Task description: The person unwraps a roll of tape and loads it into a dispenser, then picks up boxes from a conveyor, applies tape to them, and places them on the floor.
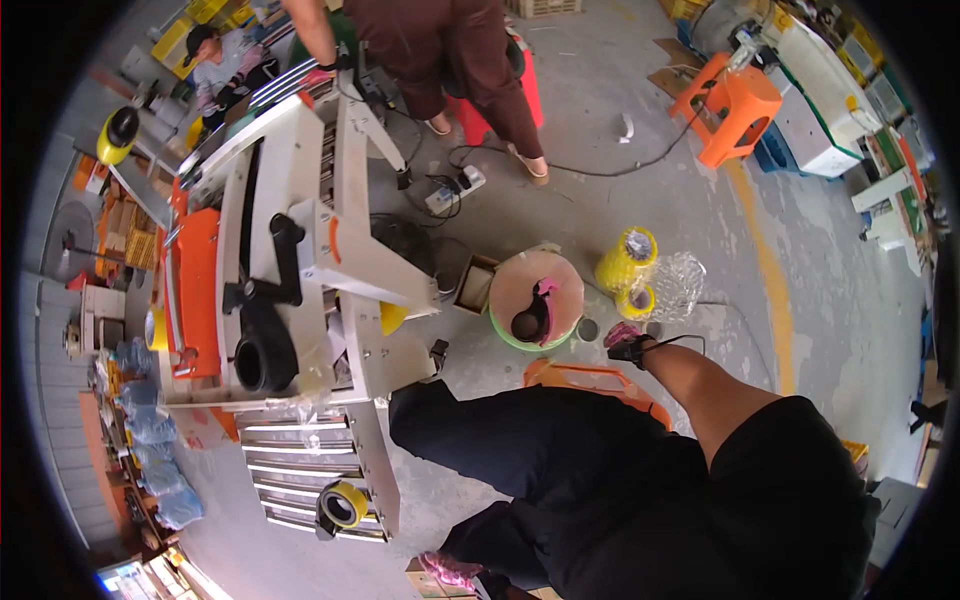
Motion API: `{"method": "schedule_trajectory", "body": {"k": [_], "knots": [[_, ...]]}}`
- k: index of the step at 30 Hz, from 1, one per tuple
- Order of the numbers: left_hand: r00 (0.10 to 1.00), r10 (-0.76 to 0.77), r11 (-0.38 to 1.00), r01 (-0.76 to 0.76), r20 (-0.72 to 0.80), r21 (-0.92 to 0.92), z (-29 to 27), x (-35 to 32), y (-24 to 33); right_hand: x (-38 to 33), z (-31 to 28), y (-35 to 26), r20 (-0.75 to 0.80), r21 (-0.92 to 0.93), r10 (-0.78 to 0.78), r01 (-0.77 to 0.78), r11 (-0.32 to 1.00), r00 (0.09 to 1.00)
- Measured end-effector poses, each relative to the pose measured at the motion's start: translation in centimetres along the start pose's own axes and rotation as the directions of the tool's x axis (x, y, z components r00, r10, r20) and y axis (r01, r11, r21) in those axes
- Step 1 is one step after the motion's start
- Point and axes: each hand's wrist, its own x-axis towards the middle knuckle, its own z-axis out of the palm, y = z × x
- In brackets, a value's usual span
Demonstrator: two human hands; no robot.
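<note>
The right hand [628,343] is stretched down toward the concrete floor [600,150], just beside a small yellow tape roll [637,300] and a crinkled clear plastic bag [678,284]; whether its fingers are apart or closed cannot be told. The roll is judged light and stiff, best taken by the rim; the bag soft and slippery. The left hand is not seen. A packing machine [300,260], a round stool [535,290] and an orange stool [735,110] crowd the room.

Blue plastic-wrapped packs [150,450], stacked in a row, left of the white sealing machine [300,250]; small open brown carton [475,283], right of it.
</note>
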Motion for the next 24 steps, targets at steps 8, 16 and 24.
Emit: {"method": "schedule_trajectory", "body": {"k": [8, 16, 24], "knots": [[0.992, 0.029, 0.944, -0.069, 0.127, 0.322, 7.0, -3.7, 1.2, -4.4, 5.0, 2.3, -0.015, 0.693, 0.687, -0.488, 0.531, 0.727], [0.987, 0.078, 0.899, -0.131, 0.142, 0.418, 7.6, -5.8, 1.9, -7.3, -5.6, 14.0, -0.498, 0.568, 0.835, -0.639, 0.519, 0.236], [0.97, 0.142, 0.888, -0.212, 0.196, 0.408, 6.1, -6.4, 1.2, -7.4, -4.6, 16.7, -0.087, 0.37, 0.827, -0.753, 0.545, 0.555]]}}
